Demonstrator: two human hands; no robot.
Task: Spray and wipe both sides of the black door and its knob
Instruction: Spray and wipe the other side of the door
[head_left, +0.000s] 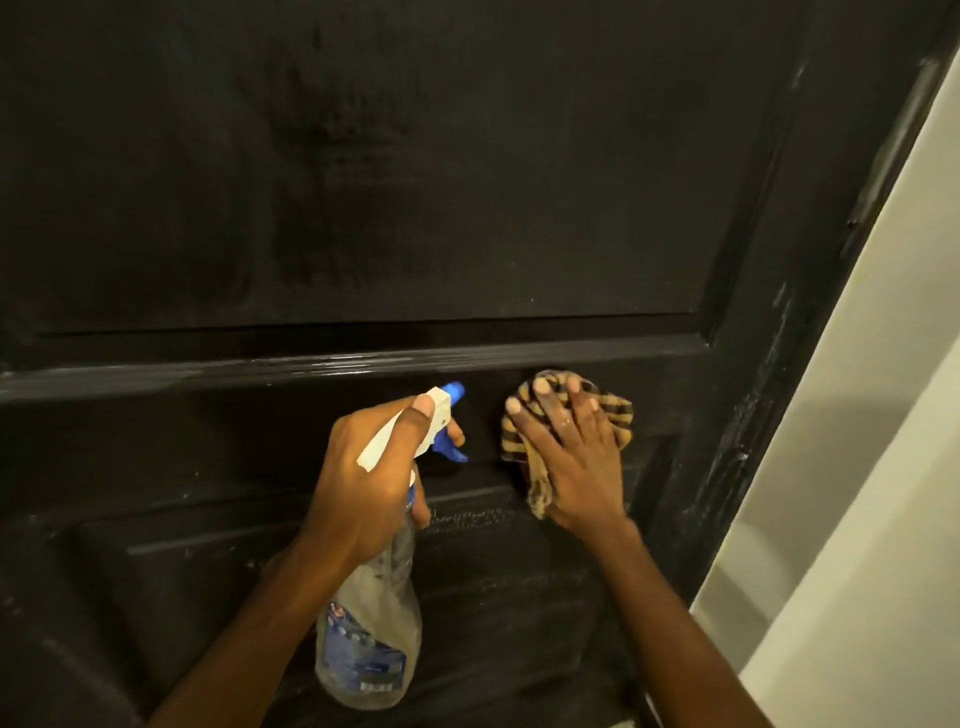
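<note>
Black door (363, 182) before us. Left hand (358, 488) clamps the spray bottle (369, 623); right hand (576, 457), fingers spread, presses cloth (618, 413) onto the door.

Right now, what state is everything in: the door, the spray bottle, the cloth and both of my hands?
Door: black, wet sheen along the middle rail, whitish scuffs down its right edge.
Spray bottle: roughly upright, nozzle facing the door, held at the neck.
Cloth: striped, bunched, pressed against the door.
Left hand: grips the spray bottle, a finger at the blue trigger.
Right hand: fingers spread flat, presses the cloth to the door.
</note>
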